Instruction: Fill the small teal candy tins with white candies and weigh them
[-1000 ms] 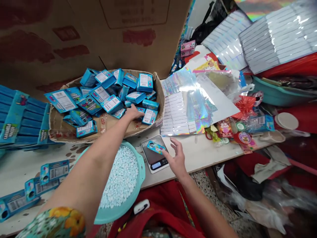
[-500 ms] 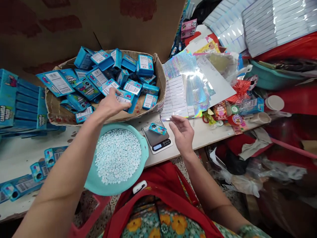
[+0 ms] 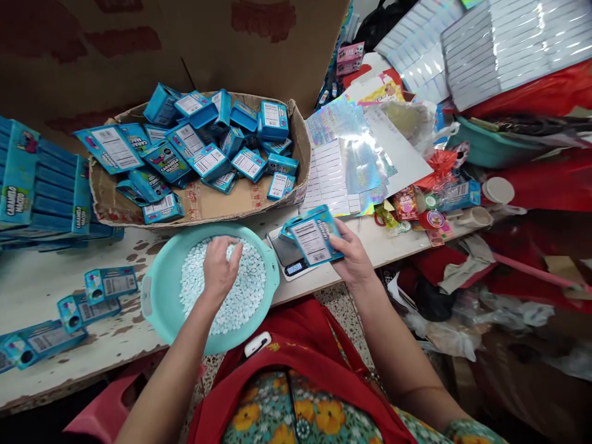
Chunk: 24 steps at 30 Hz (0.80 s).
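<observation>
Scuffed white table [image 3: 55, 259] over speckled floor [image 3: 340, 308] bears teal bowl [image 3: 164, 283] and scale [image 3: 284, 251]; left hand [image 3: 219, 269] at pale pellets [image 3: 245, 290], thumb and forefinger apart, right hand [image 3: 355, 257] clamped on blue box [image 3: 314, 238].

Behind the counter [image 3: 28, 268] rises tall cardboard [image 3: 208, 37] with dark red patches. Toward the counter's right end lie shiny sheets [image 3: 365, 172], with small pink boxes [image 3: 350, 58] beyond them. Along its near right edge sit a red snack packet [image 3: 406, 202], a red bow [image 3: 437, 169], a white cup [image 3: 476, 217] and a pale lid [image 3: 498, 190]; a teal basin [image 3: 499, 151] stands farther back. Below the near edge are clear plastic bags [image 3: 457, 336] (rather crumpled) and, leftward, a pink plastic frame [image 3: 99, 419].
</observation>
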### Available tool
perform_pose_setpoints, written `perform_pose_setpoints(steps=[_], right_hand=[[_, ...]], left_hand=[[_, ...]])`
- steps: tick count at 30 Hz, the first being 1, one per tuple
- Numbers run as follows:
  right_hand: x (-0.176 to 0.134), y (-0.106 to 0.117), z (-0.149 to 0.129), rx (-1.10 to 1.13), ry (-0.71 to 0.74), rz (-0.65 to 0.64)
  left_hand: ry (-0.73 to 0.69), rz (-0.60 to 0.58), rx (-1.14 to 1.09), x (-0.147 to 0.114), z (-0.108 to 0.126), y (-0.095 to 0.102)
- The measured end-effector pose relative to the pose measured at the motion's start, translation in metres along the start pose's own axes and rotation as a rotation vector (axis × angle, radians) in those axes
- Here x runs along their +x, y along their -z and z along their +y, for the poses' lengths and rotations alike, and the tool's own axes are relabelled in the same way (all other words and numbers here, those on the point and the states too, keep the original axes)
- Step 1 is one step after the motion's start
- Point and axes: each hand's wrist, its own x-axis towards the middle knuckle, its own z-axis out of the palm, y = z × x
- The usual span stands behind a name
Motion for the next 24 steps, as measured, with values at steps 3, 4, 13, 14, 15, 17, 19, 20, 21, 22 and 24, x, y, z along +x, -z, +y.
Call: perform_pose_setpoints(steps=[3, 4, 13, 14, 15, 17, 19, 20, 21, 22, 24], right_hand=[[-0.010, 0.033, 0.010, 0.028, 0.023, 0.172], [-0.013, 0.042, 0.013, 0.043, 0.026, 0.205], [-0.026, 0.071, 0.030, 0.190, 0.011, 0.363], [-0.026, 0.071, 0.031, 0.203, 0.004, 0.366], [-0.026, 0.071, 0.032, 0.216, -0.003, 0.368], [-0.025, 0.071, 0.033, 0.242, -0.016, 0.369], [-0.023, 0.071, 0.033, 0.267, -0.024, 0.370], [-0.023, 0.072, 0.033, 0.278, -0.026, 0.374], [-0.022, 0.073, 0.033, 0.289, -0.026, 0.378], [-0.022, 0.074, 0.033, 0.298, -0.026, 0.383], [-0.022, 0.078, 0.034, 0.310, -0.025, 0.394]], left_hand=[[0.012, -0.288, 0.271, -0.025, -0.036, -0.021], [0.023, -0.365, 0.308, -0.032, -0.041, -0.027], [0.595, -0.516, -0.448, -0.033, -0.054, 0.020], [0.660, -0.502, -0.604, -0.031, -0.055, 0.025], [0.705, -0.489, -0.715, -0.028, -0.054, 0.028], [0.747, -0.497, -0.761, -0.019, -0.044, 0.029], [0.710, -0.576, -0.654, -0.002, -0.022, 0.024], [0.651, -0.634, -0.569, 0.008, -0.007, 0.021], [0.560, -0.689, -0.471, 0.019, 0.009, 0.016], [0.442, -0.727, -0.361, 0.031, 0.025, 0.011], [0.172, -0.737, -0.125, 0.053, 0.054, -0.003]])
